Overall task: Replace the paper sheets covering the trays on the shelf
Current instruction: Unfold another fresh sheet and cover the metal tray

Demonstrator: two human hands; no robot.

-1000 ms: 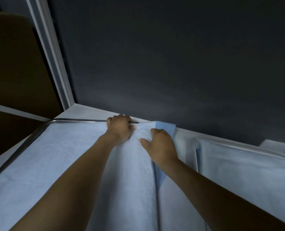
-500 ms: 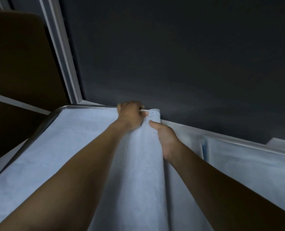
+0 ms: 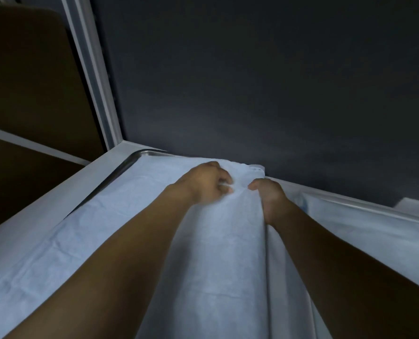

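A pale blue paper sheet (image 3: pixel 120 216) covers a metal tray (image 3: pixel 144 152) on the white shelf. Its far right corner is bunched up near the dark back wall. My left hand (image 3: pixel 203 183) grips that bunched paper with curled fingers. Just to the right, my right hand (image 3: pixel 268 199) pinches the sheet's right edge, and the paper falls in a fold below it. A second tray (image 3: pixel 365 207) lies to the right, covered by another pale sheet (image 3: pixel 350 231).
The white shelf frame (image 3: pixel 98 167) runs along the left, with an upright post (image 3: pixel 93 77) at the back corner. A dark wall (image 3: pixel 252 81) closes the back. Brown panels (image 3: pixel 25 77) stand to the left.
Both hands moved toward the back wall and lifted the sheet's far corner, bunching it. The blue underside seen earlier is hidden now.
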